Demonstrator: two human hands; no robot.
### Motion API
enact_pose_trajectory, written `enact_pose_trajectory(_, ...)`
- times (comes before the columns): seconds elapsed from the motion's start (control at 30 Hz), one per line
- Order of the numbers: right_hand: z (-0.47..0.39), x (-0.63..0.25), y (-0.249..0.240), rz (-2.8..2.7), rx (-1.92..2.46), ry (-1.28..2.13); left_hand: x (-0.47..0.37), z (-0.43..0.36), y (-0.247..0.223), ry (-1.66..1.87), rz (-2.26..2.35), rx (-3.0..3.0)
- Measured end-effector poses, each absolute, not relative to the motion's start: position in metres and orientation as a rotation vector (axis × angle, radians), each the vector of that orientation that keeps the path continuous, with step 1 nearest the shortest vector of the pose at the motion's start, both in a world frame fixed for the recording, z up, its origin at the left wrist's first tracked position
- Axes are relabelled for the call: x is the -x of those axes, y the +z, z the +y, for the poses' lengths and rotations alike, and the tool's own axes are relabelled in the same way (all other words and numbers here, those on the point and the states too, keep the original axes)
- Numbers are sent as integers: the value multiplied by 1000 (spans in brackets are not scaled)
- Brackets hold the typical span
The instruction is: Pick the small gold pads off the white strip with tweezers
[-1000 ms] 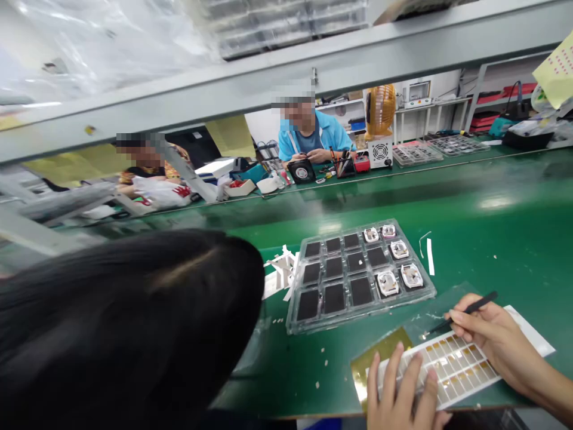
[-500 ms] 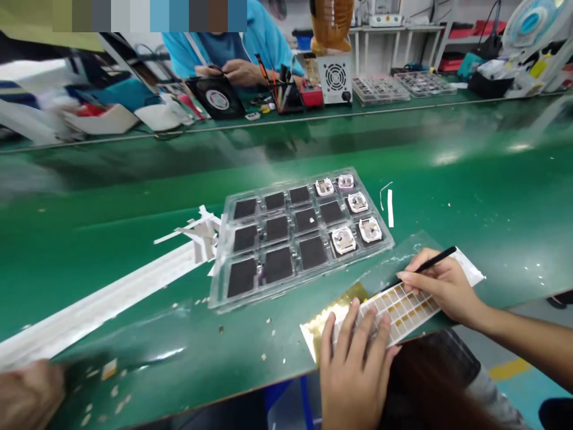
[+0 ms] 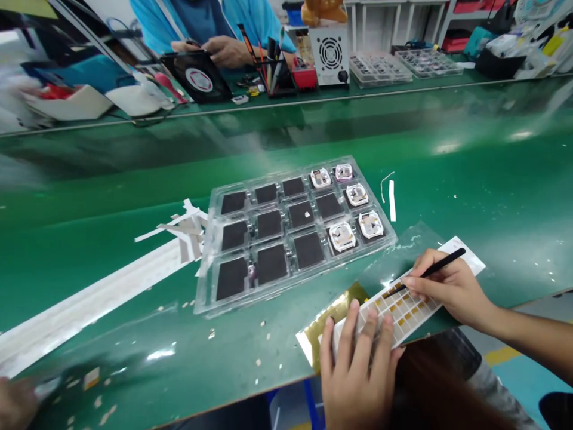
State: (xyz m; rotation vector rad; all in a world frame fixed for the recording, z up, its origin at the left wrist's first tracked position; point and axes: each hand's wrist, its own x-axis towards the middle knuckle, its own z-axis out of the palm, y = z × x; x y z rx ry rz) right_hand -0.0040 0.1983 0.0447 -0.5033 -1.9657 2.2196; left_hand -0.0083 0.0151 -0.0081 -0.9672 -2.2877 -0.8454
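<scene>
Well, at the far left a co-worker's blurred hand (image 3: 15,403) is showing at the lower edge, and whether it is gripping anything I cannot tell. Near it, a small orange-and-white piece (image 3: 91,378) is lying on the green desk (image 3: 147,322). A long white strip (image 3: 102,292) is slanting up to a heap of cut strips (image 3: 185,230), while across the desk a person in blue (image 3: 268,36) is holding a black device (image 3: 194,74). Just beside the heap, a clear tray (image 3: 203,301) is carrying dark pads (image 3: 271,264), with five white frames (image 3: 342,237) sitting toward its right end. Below the tray, a gold sheet (image 3: 333,316) is showing beside the left hand (image 3: 358,376), whose fingers (image 3: 367,334) are lying spread apart over the left end of a gridded sheet (image 3: 405,310). This sheet is resting near the desk's close edge. Above it, a short white strip (image 3: 392,200) is lying right of the tray. Farther right, the right hand (image 3: 447,292) is clamping its fingers on a slim black tool (image 3: 447,261), the tip pointing down at the grid's cells, and white paper (image 3: 468,257) is sticking out beyond
</scene>
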Motion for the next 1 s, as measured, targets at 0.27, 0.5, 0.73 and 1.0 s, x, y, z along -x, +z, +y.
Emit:
enact_pose_trajectory(0.27,198,2,42,-1959,447,2259,7,17,-9,-881,-2276,938)
enact_pose_trajectory(0.5,198,2,42,-1957,455,2232,7,16,-9,-883,-2286,924)
enact_pose_trajectory(0.73,198,2,42,-1965,466,2220,8,15,-8,-885,-2305,932)
enact_pose_trajectory(1.0,198,2,41,-1948,440,2244,7,15,-8,-883,-2318,941)
